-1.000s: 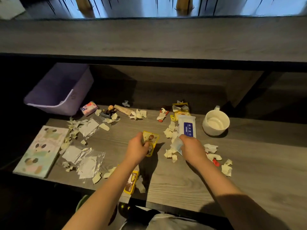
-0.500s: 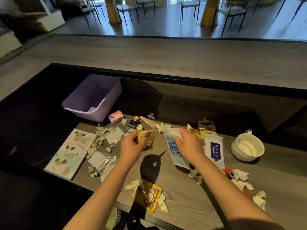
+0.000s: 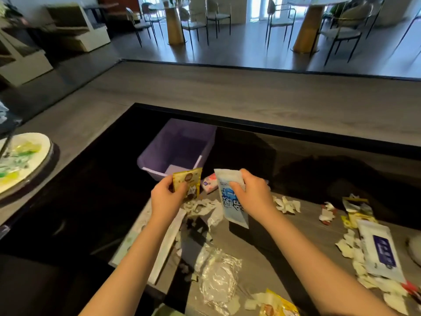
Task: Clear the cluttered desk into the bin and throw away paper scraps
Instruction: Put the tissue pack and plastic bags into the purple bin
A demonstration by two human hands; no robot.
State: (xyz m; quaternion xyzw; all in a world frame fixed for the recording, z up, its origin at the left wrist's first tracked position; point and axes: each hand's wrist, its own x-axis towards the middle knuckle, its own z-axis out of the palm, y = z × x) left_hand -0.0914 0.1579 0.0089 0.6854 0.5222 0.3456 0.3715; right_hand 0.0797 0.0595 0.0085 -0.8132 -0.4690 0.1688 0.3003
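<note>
Left hand [image 3: 167,199]: fingers pinching a yellow snack pouch [image 3: 188,182], held upright off the counter [image 3: 303,233]. Purple bin [image 3: 182,142] sits just beyond it at the far edge, tilted with its opening toward us. Pink tissue pack [image 3: 210,185] lies between the hands, near the bin. Right hand [image 3: 252,192]: fingers curled round the top of a white-and-blue pouch [image 3: 231,206], which hangs down. Torn paper scraps [image 3: 287,205] are scattered to the right. Wet wipes pack [image 3: 380,249] lies flat, far right.
</note>
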